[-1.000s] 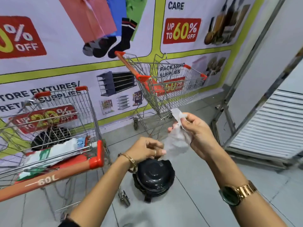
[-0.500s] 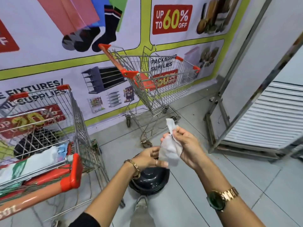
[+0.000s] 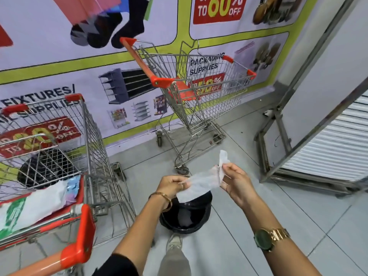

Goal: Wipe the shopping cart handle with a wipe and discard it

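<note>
A thin white wipe is stretched between both hands at the lower middle. My left hand pinches its left end and my right hand pinches its right end, with a corner sticking up. Straight below the wipe stands a black pedal bin with its lid open and a black liner inside; my foot rests at its front. The near shopping cart is at the left, its orange handle at the bottom left corner.
A second shopping cart with an orange handle stands ahead against the printed wall banner. The near cart holds a pack of wipes and a dark object. A metal frame leans at the right.
The bunched wipe has been pulled open sideways between my hands. The bin's lid, shut a second ago, now stands open, and the view has tilted down and to the right.
</note>
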